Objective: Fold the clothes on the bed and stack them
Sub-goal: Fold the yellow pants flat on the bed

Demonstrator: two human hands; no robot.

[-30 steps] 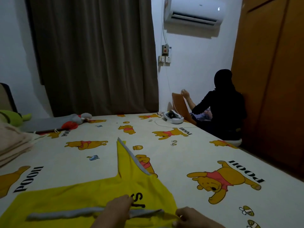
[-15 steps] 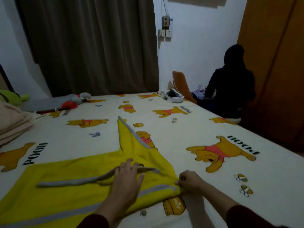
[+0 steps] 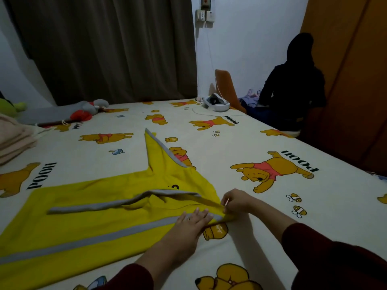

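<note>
My left hand (image 3: 193,221) lies flat, fingers straight, pressing the near grey stripe of the yellow shirt (image 3: 88,218), right by its right corner. A moment ago that hand sat higher up, on the folded-in sleeve; it has slid down to the edge. My right hand (image 3: 235,200) pinches the corner of the cloth just beside it, as it did before, now tugging the fabric taut. The shirt is spread across the near left part of the bed (image 3: 240,143), one sleeve folded over the body, the other pointing away toward the curtain (image 3: 104,49). I judge the change to mean the first sleeve fold is set and I am squaring the edge before the next fold. A pile of folded cloth (image 3: 14,139) waits at the far left, well apart, likely the stack. Another person (image 3: 293,86) sits beyond the bed, back turned
</note>
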